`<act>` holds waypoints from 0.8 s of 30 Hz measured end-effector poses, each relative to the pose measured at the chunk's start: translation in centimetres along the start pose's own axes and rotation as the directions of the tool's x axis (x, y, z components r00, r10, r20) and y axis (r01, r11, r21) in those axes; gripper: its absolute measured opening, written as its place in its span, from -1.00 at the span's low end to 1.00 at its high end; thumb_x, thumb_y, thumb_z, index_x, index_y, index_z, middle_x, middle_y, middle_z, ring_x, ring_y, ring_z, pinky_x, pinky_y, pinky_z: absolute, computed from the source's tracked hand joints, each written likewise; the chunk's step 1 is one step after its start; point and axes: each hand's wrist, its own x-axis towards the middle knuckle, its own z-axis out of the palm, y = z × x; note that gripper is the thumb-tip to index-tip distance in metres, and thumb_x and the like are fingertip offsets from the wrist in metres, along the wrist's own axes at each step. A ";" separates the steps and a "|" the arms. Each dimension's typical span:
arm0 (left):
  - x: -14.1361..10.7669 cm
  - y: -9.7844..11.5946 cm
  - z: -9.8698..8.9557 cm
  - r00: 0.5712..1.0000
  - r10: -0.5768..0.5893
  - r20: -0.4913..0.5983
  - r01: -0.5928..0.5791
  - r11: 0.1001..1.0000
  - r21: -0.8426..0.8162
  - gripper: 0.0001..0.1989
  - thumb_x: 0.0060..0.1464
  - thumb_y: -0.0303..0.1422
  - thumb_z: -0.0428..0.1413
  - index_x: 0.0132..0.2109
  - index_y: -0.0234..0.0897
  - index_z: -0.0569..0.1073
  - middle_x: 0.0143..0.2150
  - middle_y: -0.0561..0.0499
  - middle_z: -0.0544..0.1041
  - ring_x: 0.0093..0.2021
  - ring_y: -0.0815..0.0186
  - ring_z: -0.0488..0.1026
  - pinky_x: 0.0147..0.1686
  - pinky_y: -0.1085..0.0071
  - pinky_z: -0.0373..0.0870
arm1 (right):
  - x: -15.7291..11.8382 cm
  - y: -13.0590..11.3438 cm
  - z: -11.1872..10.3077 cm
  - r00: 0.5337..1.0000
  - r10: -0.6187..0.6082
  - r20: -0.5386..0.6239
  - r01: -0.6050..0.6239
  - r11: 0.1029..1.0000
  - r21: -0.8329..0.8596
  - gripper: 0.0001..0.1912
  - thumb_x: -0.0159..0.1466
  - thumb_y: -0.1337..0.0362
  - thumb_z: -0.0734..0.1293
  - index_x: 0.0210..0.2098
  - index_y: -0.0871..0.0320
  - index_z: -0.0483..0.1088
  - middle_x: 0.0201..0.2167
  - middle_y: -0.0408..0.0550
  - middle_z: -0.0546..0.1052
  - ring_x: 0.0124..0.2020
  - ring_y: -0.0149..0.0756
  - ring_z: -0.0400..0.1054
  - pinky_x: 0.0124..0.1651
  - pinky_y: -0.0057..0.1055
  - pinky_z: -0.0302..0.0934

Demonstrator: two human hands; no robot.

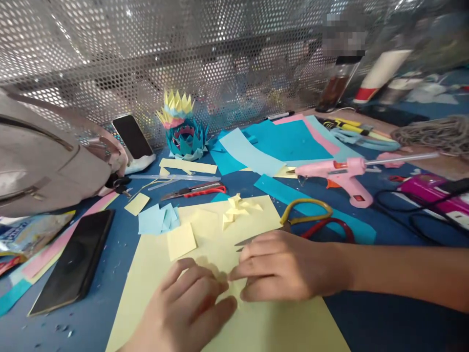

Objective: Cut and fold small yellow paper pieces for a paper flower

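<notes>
My left hand point(194, 303) and my right hand point(286, 269) meet over a large pale yellow sheet point(142, 288). Their fingers are closed on a small yellow paper piece point(237, 289), mostly hidden and blending with the sheet. Just beyond lie yellow paper squares point(182, 241), a cluster of light blue squares point(158, 219) and several small folded yellow pieces point(238, 208). Scissors point(306, 203) with a yellow and a red handle loop lie behind my right hand, which partly covers their blades.
A pink glue gun point(340, 175) lies at right, a red-handled cutter point(198, 189) in the middle. Behind stands a blue and yellow folded-paper model point(185, 134). A dark phone point(75, 261), another propped phone point(132, 137) and a bag point(47, 151) are at left; blue paper point(293, 142) lies behind.
</notes>
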 end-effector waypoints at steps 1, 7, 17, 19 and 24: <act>0.0 0.1 0.0 1.000 -0.004 -0.002 0.004 1.000 -0.015 -0.71 0.44 -0.47 -0.05 -0.14 -0.30 0.57 -0.26 -0.03 0.58 -0.22 0.28 0.48 -0.13 0.30 0.34 | 0.0 0.0 0.0 1.000 0.001 0.000 -0.001 1.000 0.012 -0.82 0.44 0.38 0.29 -0.20 0.16 0.55 -0.05 -0.07 0.62 -0.13 -0.32 0.45 -0.17 -0.39 0.32; 0.5 0.4 -0.7 0.995 -0.034 0.093 0.036 0.999 -0.018 -0.75 0.42 -0.49 -0.04 -0.13 -0.35 0.54 -0.27 -0.10 0.56 -0.28 0.27 0.46 -0.25 0.31 0.43 | -0.2 0.1 0.0 1.000 0.005 0.009 -0.005 1.000 0.019 -0.83 0.43 0.39 0.30 -0.20 0.13 0.55 -0.05 -0.07 0.61 -0.10 -0.34 0.45 -0.12 -0.40 0.35; 0.0 0.4 0.2 0.999 -0.003 0.034 0.002 1.000 0.020 -0.80 0.36 -0.50 0.03 -0.16 -0.30 0.56 -0.32 -0.05 0.53 -0.33 0.28 0.42 -0.30 0.33 0.39 | -0.2 0.3 0.0 1.000 -0.024 0.020 0.023 0.999 0.025 -0.84 0.43 0.35 0.31 -0.21 0.15 0.56 -0.04 -0.01 0.61 -0.09 -0.33 0.46 -0.11 -0.39 0.38; 0.0 0.3 0.4 1.000 0.014 0.002 -0.014 0.999 0.029 -0.78 0.37 -0.49 0.02 -0.17 -0.29 0.57 -0.33 -0.04 0.52 -0.35 0.29 0.41 -0.32 0.34 0.37 | -0.2 0.3 0.0 0.999 -0.026 0.028 0.025 1.000 0.017 -0.82 0.45 0.34 0.29 -0.21 0.13 0.56 -0.03 -0.02 0.61 -0.09 -0.34 0.46 -0.11 -0.40 0.38; -0.1 0.3 0.6 1.000 0.014 -0.012 -0.013 0.999 0.034 -0.82 0.36 -0.47 0.06 -0.14 -0.28 0.57 -0.32 -0.03 0.54 -0.33 0.29 0.41 -0.31 0.34 0.36 | -0.2 0.3 0.0 1.000 -0.026 0.015 0.026 0.999 0.040 -0.82 0.45 0.36 0.30 -0.22 0.15 0.56 -0.04 -0.07 0.62 -0.11 -0.33 0.45 -0.11 -0.39 0.35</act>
